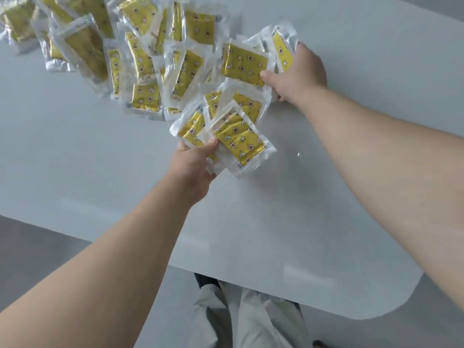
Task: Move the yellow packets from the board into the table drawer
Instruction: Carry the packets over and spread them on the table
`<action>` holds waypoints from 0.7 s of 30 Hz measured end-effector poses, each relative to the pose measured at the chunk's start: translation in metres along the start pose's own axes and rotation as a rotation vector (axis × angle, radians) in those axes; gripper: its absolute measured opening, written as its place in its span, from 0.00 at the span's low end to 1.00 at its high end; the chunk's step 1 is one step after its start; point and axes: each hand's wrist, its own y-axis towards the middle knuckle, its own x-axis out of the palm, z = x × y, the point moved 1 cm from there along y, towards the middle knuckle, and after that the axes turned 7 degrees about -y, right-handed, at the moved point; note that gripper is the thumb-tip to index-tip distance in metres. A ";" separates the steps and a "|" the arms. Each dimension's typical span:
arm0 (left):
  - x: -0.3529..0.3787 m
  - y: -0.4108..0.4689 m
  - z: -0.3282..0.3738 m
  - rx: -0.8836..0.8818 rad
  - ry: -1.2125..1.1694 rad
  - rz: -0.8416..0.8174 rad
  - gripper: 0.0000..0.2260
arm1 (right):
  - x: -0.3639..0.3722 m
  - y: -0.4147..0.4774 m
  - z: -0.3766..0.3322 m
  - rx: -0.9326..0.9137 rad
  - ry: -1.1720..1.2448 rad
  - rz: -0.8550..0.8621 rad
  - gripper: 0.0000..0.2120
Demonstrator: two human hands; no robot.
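Observation:
Several yellow packets in clear wrappers (140, 54) lie scattered over the far part of the white board (263, 222). My left hand (195, 167) grips a small bunch of these packets (238, 141) near the middle, thumb on top. Farther right, my right hand (298, 74) holds another few packets (244, 64), with its thumb pressed on a flat one and its fingers round the far edge of the stack. No drawer is in view.
The board's near edge (276, 275) curves round at the right, with grey floor (37, 249) beyond it. My legs in light trousers (251, 320) stand just below that edge.

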 end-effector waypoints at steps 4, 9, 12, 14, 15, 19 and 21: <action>0.012 0.000 0.001 -0.021 -0.054 -0.029 0.16 | -0.021 -0.001 0.009 0.042 -0.352 -0.030 0.43; 0.034 0.005 0.002 -0.009 -0.061 0.002 0.12 | -0.030 -0.018 0.031 0.052 -0.515 -0.043 0.48; 0.042 0.016 -0.001 0.030 0.018 0.117 0.10 | -0.025 -0.034 0.050 0.052 -0.497 0.005 0.44; 0.047 0.020 -0.004 0.076 0.151 0.233 0.12 | -0.018 -0.048 0.060 0.019 -0.510 0.040 0.36; 0.050 0.019 -0.004 0.101 0.229 0.289 0.15 | -0.015 -0.055 0.063 0.007 -0.526 0.049 0.32; 0.058 0.008 -0.005 0.099 0.374 0.355 0.28 | 0.000 -0.087 0.068 0.050 -0.535 0.030 0.25; 0.059 -0.005 -0.003 0.042 0.365 0.324 0.32 | 0.001 -0.103 0.066 0.065 -0.514 0.002 0.22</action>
